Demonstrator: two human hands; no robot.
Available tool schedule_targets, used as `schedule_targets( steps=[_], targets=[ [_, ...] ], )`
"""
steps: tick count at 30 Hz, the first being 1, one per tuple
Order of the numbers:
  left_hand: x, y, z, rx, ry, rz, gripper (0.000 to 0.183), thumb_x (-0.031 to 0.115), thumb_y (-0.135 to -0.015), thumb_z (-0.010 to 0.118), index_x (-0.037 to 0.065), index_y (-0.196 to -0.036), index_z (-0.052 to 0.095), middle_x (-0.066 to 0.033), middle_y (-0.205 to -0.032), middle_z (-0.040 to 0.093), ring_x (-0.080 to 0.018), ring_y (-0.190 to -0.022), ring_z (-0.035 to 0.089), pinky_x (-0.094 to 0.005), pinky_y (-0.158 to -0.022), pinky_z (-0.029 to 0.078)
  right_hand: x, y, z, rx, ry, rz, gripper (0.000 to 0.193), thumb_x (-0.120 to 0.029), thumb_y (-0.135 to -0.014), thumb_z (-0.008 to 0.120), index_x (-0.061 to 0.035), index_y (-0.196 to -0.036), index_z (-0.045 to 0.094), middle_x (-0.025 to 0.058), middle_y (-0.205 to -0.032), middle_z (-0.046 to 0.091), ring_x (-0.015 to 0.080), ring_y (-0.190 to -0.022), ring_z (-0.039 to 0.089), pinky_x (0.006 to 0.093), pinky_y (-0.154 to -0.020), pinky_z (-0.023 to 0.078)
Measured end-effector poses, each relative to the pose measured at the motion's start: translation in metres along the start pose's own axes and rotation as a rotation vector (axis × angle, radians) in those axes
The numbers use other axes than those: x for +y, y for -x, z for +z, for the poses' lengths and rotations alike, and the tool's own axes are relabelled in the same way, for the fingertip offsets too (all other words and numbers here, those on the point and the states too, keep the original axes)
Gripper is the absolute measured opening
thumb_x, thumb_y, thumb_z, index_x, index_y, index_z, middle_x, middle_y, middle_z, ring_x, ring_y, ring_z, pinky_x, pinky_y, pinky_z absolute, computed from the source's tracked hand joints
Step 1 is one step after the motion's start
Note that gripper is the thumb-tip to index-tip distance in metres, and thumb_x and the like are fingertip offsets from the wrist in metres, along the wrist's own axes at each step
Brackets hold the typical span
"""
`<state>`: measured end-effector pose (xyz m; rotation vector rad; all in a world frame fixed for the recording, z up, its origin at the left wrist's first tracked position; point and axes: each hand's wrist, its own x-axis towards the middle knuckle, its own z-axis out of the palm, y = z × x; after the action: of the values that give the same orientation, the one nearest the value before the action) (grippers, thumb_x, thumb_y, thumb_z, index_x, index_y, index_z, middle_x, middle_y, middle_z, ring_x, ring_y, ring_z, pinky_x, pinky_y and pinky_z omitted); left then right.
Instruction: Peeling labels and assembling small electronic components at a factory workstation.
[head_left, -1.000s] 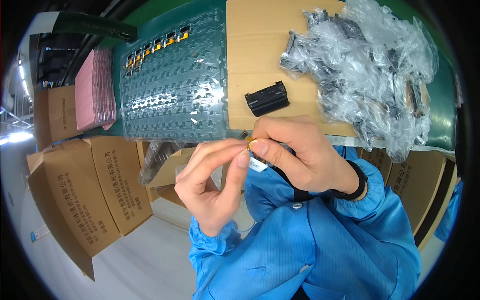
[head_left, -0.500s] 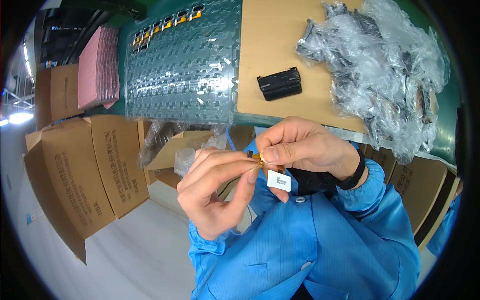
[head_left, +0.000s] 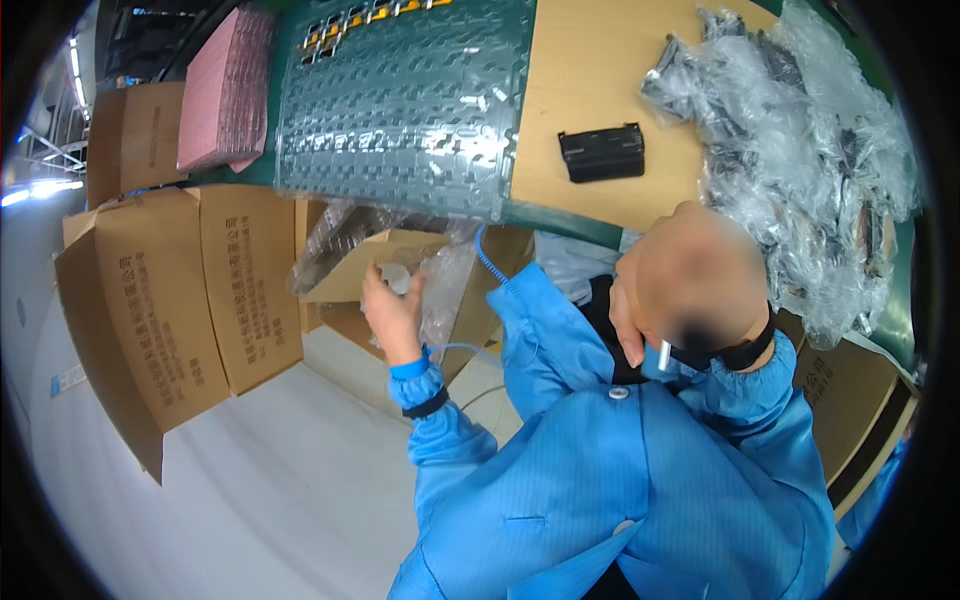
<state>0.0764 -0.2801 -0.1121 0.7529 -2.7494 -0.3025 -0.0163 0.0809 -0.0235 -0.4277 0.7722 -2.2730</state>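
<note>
My left hand is held over an open carton below the bench edge, its thumb and fingers spread and nothing seen between them. Clear plastic lies in the carton beside it. In front of my chest on the right, my right hand is curled, its surface smeared. A narrow white label shows edge-on under its fingers; the orange flex cable it belonged to earlier is hidden now. The nearest thing beyond that hand is a black plastic housing on a cardboard sheet.
A clear moulded tray carries several small orange-and-black parts along its far edge. Bagged black parts heap at the right. A pink stack stands far left, above a large open carton. A blue coiled cord hangs nearby.
My hands have parted. The left let go of the flex cable and swung left over the carton, its fingers spreading; the right moved right with the white label. The view has shifted slightly.
</note>
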Motion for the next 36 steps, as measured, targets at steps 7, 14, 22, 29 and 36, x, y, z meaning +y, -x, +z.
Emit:
schedule_targets(
  steps=[7,14,22,29,36],
  targets=[
    [0.126,-0.004,-0.047,0.065,0.387,0.149,0.02,0.011,-0.088,0.07,0.001,-0.105,0.071,-0.0105,-0.085,0.071,-0.0165,-0.073,0.066,-0.0296,-0.068,0.05,0.001,0.008,-0.022,-0.006,-0.058,-0.27,0.024,-0.015,-0.084,0.074,0.004,-0.074,0.063,0.0207,-0.07,0.063,0.0374,-0.062,0.067,0.0426,-0.054,0.053],
    [0.234,-0.009,-0.035,-0.203,0.465,0.393,0.034,0.015,-0.084,0.076,0.001,-0.113,0.067,-0.0098,-0.103,0.066,-0.0211,-0.082,0.064,-0.0318,-0.072,0.05,-0.007,0.031,-0.023,0.209,-0.032,-0.193,0.016,-0.008,-0.083,0.073,0.0024,-0.085,0.06,0.0182,-0.071,0.063,0.0341,-0.065,0.067,0.0443,-0.058,0.056],
    [0.257,-0.047,-0.021,-0.419,0.497,0.923,0.04,0.016,-0.078,0.08,0.0,-0.112,0.066,-0.0145,-0.102,0.066,-0.0321,-0.089,0.064,-0.0371,-0.081,0.052,-0.016,0.046,-0.028,0.24,-0.069,-0.267,0.015,-0.013,-0.095,0.063,0.0004,-0.099,0.059,0.0127,-0.095,0.065,0.0279,-0.092,0.068,0.038,-0.074,0.055],
    [0.243,-0.031,-0.026,-0.796,1.037,0.238,0.031,0.007,-0.085,0.077,-0.003,-0.11,0.063,-0.0046,-0.084,0.067,-0.0065,-0.079,0.062,-0.0227,-0.066,0.05,-0.018,0.036,-0.009,0.308,-0.068,-0.239,0.013,-0.009,-0.097,0.061,0.0017,-0.103,0.06,0.0125,-0.095,0.067,0.0203,-0.091,0.068,0.0325,-0.072,0.055],
    [0.244,0.009,-0.045,-0.656,1.506,0.122,0.029,-0.003,-0.093,0.063,-0.009,-0.12,0.057,-0.0138,-0.108,0.068,-0.0151,-0.096,0.066,-0.0269,-0.084,0.053,-0.026,0.012,0.022,0.542,0.212,-0.163,0.016,-0.009,-0.093,0.068,0.0055,-0.1,0.069,0.0094,-0.086,0.071,0.0116,-0.077,0.068,0.024,-0.065,0.055]
  ],
)
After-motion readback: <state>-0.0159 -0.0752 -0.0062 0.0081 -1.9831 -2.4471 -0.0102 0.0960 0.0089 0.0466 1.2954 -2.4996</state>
